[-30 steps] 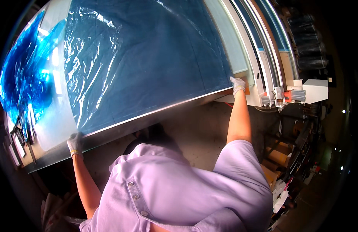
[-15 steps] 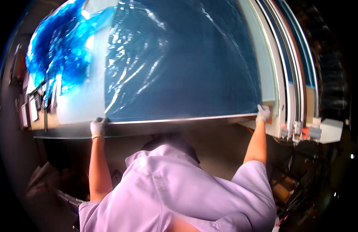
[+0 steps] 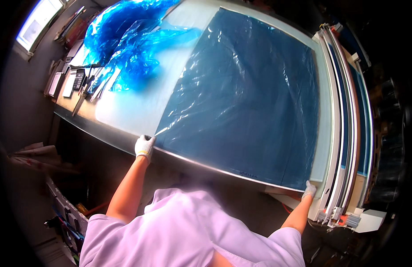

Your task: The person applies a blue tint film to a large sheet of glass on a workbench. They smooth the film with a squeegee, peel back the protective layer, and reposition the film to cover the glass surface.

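Note:
A large dark blue panel (image 3: 241, 102) lies across the table, its face covered in shiny, wrinkled film. A thin pale edge runs along its near side. My left hand (image 3: 145, 146), in a white knit glove, is closed on the near left corner, with the fingertips partly hidden. At the near right corner my right hand (image 3: 309, 190), also gloved, grips the panel's edge; its fingers show small. Both arms reach forward, spread wide apart.
Crumpled blue plastic film (image 3: 135, 53) lies at the table's far left, beside a calculator (image 3: 78, 80) and several strips. The whitish tabletop (image 3: 130, 113) shows left of the panel. Long rails (image 3: 348, 120) run along the right side, with a white block (image 3: 370, 221) at their near end.
The view has tilted and turned, so the panel now slants down to the right and its far edge shows. Both hands remain at the same near corners.

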Motion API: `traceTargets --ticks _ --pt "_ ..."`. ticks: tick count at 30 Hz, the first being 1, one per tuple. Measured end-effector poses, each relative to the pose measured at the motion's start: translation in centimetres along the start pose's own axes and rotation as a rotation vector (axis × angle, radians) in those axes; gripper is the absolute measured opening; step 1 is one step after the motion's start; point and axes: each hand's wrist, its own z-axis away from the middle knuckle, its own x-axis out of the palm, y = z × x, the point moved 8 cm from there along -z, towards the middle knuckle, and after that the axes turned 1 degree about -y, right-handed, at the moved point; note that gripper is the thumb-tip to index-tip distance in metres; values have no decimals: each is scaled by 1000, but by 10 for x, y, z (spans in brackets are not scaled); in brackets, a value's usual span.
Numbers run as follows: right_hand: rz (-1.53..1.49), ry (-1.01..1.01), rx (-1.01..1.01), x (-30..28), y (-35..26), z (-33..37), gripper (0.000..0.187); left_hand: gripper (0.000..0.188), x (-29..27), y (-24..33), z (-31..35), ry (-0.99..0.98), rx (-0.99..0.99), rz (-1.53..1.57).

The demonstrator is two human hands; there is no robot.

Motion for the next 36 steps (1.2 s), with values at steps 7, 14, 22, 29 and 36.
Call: traceTargets --ticks 7,14,22,29,36 --pt "-657 -195 200 11 9 22 52 37 7 -19 -6 -47 -44 476" --pt "-1434 -297 261 95 -5 126 50 29 33 -8 -3 -295 -139 558" --pt "-924 20 423 144 -34 168 49 13 47 8 2 -484 -121 518" --pt "-908 -74 312 158 -36 61 40 10 74 43 47 -620 -98 508" --pt "-506 -102 103 156 -79 -36 48 16 126 49 79 -821 -125 414"
